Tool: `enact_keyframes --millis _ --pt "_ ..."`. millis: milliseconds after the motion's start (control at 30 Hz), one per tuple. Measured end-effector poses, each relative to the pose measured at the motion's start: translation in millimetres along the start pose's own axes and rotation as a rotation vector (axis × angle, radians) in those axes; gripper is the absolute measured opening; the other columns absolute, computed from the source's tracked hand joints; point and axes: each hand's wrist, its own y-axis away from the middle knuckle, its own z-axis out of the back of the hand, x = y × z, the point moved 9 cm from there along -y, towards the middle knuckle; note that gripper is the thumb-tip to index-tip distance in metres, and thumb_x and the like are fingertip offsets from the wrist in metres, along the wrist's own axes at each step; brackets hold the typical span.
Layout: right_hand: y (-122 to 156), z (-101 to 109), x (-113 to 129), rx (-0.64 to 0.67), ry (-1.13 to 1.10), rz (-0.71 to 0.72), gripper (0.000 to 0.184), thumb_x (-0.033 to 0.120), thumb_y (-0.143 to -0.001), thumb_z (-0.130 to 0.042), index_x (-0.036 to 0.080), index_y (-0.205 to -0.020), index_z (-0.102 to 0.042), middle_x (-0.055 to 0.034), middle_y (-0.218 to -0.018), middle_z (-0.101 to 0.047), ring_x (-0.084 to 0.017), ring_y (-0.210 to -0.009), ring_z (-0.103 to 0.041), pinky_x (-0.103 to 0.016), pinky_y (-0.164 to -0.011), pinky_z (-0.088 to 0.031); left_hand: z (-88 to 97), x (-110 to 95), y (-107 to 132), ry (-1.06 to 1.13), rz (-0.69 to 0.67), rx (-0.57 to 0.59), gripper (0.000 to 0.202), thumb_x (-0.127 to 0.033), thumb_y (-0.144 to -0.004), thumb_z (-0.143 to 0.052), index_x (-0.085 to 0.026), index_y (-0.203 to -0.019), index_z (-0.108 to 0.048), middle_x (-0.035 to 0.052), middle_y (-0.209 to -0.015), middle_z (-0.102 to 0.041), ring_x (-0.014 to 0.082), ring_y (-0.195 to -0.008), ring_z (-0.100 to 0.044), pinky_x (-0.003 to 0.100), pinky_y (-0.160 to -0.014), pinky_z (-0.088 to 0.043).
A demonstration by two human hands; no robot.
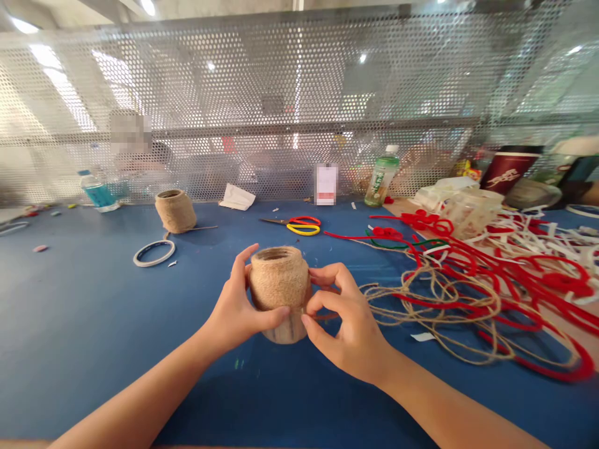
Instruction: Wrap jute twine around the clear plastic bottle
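Observation:
In front of me stands a jar (279, 280), its upper part wrapped in tan twine and its lower part bare and see-through. My left hand (248, 305) grips the jar from the left, thumb across its front. At the jar's right side, my right hand (349, 315) pinches the twine, thumb and forefinger close together at the lower edge of the wrapping. A tangled heap of loose twine (435, 299) lies to the right of that hand. Behind the jar rest scissors (303, 226) with red and yellow handles.
Back left are a second twine-wrapped jar (175, 211), a roll of white tape (154, 253) and a blue bottle (99, 191). A green-capped drink bottle (381, 176), red fuzzy stems (524, 268), white scraps and a maroon cup (511, 168) crowd the right. A perforated metal screen (262, 93) closes the back.

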Motion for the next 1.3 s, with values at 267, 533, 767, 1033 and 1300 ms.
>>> enact_keyframes --millis 267,533,767,1033,1300 --pt "-0.3 1.0 1.8 -0.026 0.017 0.034 0.015 0.012 -0.075 -0.054 0.015 -0.060 -0.054 -0.0065 -0.093 -0.042 -0.018 -0.098 -0.049 -0.032 -0.080 -0.049 0.3 -2.2 -1.3 -0.061 -0.055 0.016 0.092 -0.029 -0.053 -0.072 -0.020 -0.130 -0.022 0.0104 -0.112 -0.050 0.0278 -0.104 -0.051 0.046 -0.094 -0.038" --pt "0.0 2.2 2.4 -0.064 0.044 0.056 0.017 0.009 -0.073 -0.055 0.014 -0.057 -0.053 -0.0071 -0.092 -0.043 -0.017 -0.095 -0.050 -0.029 -0.078 -0.049 -0.8 -1.2 -1.7 -0.074 -0.091 0.046 0.089 -0.030 -0.054 -0.072 -0.021 -0.128 -0.024 0.0107 -0.119 -0.048 0.0283 -0.109 -0.048 0.045 -0.096 -0.036" --pt "0.9 2.5 5.4 -0.096 0.057 0.082 0.017 0.008 -0.072 -0.055 0.013 -0.056 -0.053 -0.0072 -0.091 -0.043 -0.016 -0.094 -0.050 -0.028 -0.080 -0.049 -3.3 -3.7 0.0 -0.053 -0.089 0.063 0.100 -0.026 -0.055 -0.072 -0.025 -0.134 -0.010 0.0101 -0.114 -0.051 0.0284 -0.106 -0.051 0.049 -0.095 -0.036" --pt "3.5 1.2 9.0 -0.100 0.059 0.112 0.016 0.008 -0.074 -0.055 0.012 -0.059 -0.054 -0.0069 -0.092 -0.041 -0.015 -0.094 -0.050 -0.026 -0.078 -0.051 -5.9 -8.4 3.2 0.039 -0.060 0.023 0.118 -0.025 -0.049 -0.079 -0.029 -0.135 0.001 0.0086 -0.115 -0.051 0.0280 -0.110 -0.051 0.050 -0.100 -0.033" --pt "5.5 -2.0 7.3 -0.061 0.066 0.115 0.009 0.011 -0.078 -0.056 0.015 -0.069 -0.057 -0.0067 -0.097 -0.043 -0.016 -0.100 -0.050 -0.029 -0.083 -0.051 -4.3 -3.3 -0.2 0.149 -0.017 -0.003 0.113 -0.022 -0.051 -0.078 -0.027 -0.134 -0.002 0.0092 -0.113 -0.053 0.0278 -0.107 -0.054 0.052 -0.098 -0.035"
